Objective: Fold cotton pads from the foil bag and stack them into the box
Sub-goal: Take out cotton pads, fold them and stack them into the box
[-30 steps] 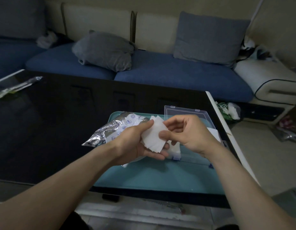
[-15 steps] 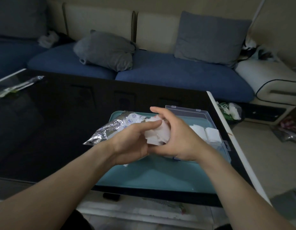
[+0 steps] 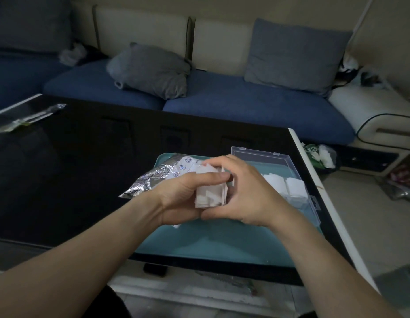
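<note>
Both hands meet over the teal tray (image 3: 222, 246). My left hand (image 3: 183, 198) grips a small bundle of white cotton pads (image 3: 209, 193), thumb laid across its top. My right hand (image 3: 247, 191) curls round the same bundle from the right, fingers over the top edge and thumb under it. A crumpled foil bag (image 3: 151, 180) lies on the tray's left rim, partly hidden behind my left hand. To the right stands a clear plastic box (image 3: 282, 166) with its lid up; folded white pads (image 3: 291, 189) are stacked inside.
The tray sits on a black glossy table (image 3: 84, 168) whose white right edge (image 3: 314, 180) runs close to the box. A clear wrapper (image 3: 32, 118) lies at the table's far left. A blue sofa with grey cushions (image 3: 153, 70) stands behind.
The flat pad held up between my hands a second ago has been folded over into a compact bundle. My right hand has closed over it, and both hands have come together.
</note>
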`<state>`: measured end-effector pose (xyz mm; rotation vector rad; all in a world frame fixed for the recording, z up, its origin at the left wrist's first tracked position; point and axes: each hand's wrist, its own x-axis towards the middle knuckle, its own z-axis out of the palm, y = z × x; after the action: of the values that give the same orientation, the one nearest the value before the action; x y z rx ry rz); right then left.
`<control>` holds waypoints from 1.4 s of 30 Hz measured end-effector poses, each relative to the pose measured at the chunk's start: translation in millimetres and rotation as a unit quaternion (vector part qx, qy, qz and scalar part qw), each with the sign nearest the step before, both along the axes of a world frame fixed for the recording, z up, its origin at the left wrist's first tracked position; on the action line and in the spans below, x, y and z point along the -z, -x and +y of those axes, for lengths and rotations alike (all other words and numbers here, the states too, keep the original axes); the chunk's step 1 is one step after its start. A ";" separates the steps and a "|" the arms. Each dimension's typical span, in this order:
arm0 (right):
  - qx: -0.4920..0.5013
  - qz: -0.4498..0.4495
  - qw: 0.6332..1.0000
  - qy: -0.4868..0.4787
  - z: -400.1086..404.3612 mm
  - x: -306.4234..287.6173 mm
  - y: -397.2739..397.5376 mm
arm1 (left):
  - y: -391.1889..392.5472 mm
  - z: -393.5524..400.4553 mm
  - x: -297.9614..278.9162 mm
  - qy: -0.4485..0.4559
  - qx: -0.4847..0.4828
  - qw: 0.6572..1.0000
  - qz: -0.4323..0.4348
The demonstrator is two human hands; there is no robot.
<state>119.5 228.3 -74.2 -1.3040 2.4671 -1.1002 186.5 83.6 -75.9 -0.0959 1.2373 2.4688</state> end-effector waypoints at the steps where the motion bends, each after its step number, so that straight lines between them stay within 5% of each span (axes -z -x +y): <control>1: -0.001 0.002 1.000 -0.013 0.6 0.6 -0.2 | 0.4 1.8 1.1 0.012 -0.007 1.000 0.002; 23: 0.015 -0.048 0.997 0.062 4.5 0.5 1.0 | 4.8 3.7 3.7 -0.042 0.000 0.999 0.031; 29: 0.064 -0.035 0.997 0.006 10.9 0.8 8.9 | 10.6 -4.5 9.1 0.006 -0.056 0.997 -0.054; 42: 0.107 -0.260 0.958 0.066 21.1 2.2 19.3 | 4.8 -0.4 8.3 0.088 -0.062 0.994 0.017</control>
<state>100.2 249.4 -76.4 -0.6586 2.1906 -1.4550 181.7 83.2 -84.3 -0.1843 1.5044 2.4680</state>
